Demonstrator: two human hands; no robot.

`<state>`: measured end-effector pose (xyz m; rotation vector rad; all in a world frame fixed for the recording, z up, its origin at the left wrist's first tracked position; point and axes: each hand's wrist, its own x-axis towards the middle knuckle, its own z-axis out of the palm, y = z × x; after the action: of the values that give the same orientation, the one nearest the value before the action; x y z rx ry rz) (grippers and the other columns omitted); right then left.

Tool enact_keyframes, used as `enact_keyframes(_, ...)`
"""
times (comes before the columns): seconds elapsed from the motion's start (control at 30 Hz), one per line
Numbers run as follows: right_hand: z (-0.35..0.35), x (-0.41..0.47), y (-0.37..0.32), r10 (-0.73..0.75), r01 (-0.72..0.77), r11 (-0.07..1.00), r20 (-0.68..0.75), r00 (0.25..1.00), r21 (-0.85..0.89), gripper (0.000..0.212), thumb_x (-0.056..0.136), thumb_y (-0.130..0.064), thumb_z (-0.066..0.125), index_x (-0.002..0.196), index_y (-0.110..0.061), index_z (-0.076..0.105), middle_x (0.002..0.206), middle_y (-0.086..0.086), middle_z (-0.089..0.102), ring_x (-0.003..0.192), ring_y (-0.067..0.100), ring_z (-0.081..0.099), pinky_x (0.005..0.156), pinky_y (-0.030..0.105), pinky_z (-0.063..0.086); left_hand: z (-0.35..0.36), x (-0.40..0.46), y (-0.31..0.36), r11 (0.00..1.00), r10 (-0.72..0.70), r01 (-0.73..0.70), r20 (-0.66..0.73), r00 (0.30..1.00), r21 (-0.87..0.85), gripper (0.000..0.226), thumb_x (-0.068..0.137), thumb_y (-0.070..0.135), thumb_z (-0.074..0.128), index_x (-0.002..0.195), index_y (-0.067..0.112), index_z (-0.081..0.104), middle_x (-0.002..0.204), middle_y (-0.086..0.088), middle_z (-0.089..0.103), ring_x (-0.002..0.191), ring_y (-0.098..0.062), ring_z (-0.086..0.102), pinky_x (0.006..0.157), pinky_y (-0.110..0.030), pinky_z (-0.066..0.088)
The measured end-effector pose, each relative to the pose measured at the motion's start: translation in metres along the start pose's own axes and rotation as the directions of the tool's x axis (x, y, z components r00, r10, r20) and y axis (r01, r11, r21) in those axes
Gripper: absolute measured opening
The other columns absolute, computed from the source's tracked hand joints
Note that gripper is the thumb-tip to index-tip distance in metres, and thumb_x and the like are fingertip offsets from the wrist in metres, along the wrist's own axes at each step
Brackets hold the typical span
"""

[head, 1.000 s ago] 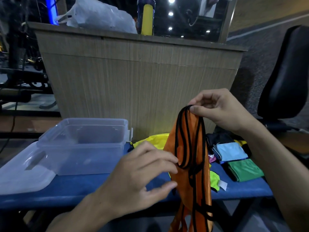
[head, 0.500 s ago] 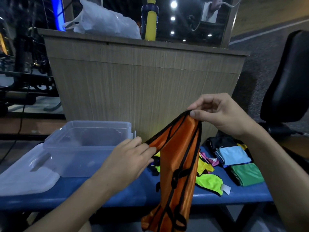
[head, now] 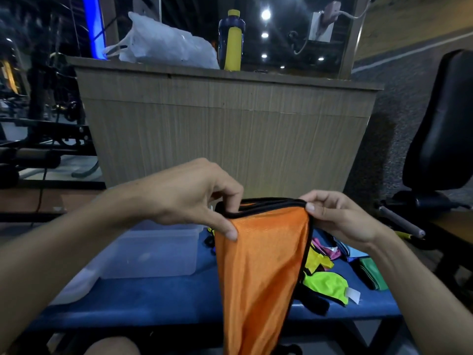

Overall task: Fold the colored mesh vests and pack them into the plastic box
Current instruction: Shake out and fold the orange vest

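Note:
An orange mesh vest with black trim hangs in the air over the blue bench. My left hand pinches its top edge at the left corner. My right hand pinches the same edge at the right corner, so the edge is stretched level between them. The clear plastic box stands on the bench to the left, partly behind my left forearm. Its lid lies beside it at the left. Loose neon yellow-green, pink and yellow vests lie on the bench right of the orange one.
Folded green and light blue cloths lie at the bench's right end. A wooden counter rises behind the bench, with a white plastic bag and a yellow-blue bottle on top. A black chair stands at the right.
My left hand moved up and took hold of the vest's top edge. Both hands spread apart and the vest now hangs flat from a level edge. The camera tilted up.

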<state>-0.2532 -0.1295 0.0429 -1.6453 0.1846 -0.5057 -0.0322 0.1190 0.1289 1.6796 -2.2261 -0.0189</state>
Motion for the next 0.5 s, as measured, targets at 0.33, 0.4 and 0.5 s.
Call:
enact_keyframes(0.33,0.026,0.016,-0.021,-0.097,0.122,0.989,-0.247,0.964,0.086,0.019,0.096,-0.014,0.054,0.104,-0.006,0.068,0.079,0.0,0.068,0.067,0.008,0.056,0.062,0.022,0.046,-0.017,0.001,-0.008,0.992,-0.018,0.006,0.092,0.996,0.125,0.014,0.088,0.043,0.075,0.094,0.03,0.078,0.082,0.02,0.067,0.077,-0.001,0.061,0.064,-0.012,0.04)
enact_keyframes(0.4,0.028,0.02,-0.029,-0.124,0.138,0.99,-0.287,0.95,0.029,0.019,0.093,-0.019,0.059,0.104,-0.011,0.073,0.084,0.001,0.067,0.073,0.01,0.056,0.07,0.025,0.044,-0.018,0.003,-0.009,0.999,-0.024,0.022,0.048,0.999,0.048,0.015,0.083,0.042,0.079,0.09,0.029,0.08,0.077,0.017,0.07,0.069,-0.004,0.062,0.061,-0.013,0.04)
enact_keyframes(0.5,0.032,0.023,-0.035,-0.125,0.107,0.991,-0.288,0.949,-0.075,0.024,0.089,-0.026,0.063,0.108,-0.016,0.073,0.085,-0.002,0.068,0.078,0.01,0.059,0.078,0.028,0.046,-0.021,0.003,-0.007,0.995,-0.036,0.038,0.027,0.999,-0.087,0.014,0.078,0.04,0.084,0.084,0.028,0.082,0.072,0.013,0.072,0.065,-0.009,0.065,0.058,-0.017,0.044)
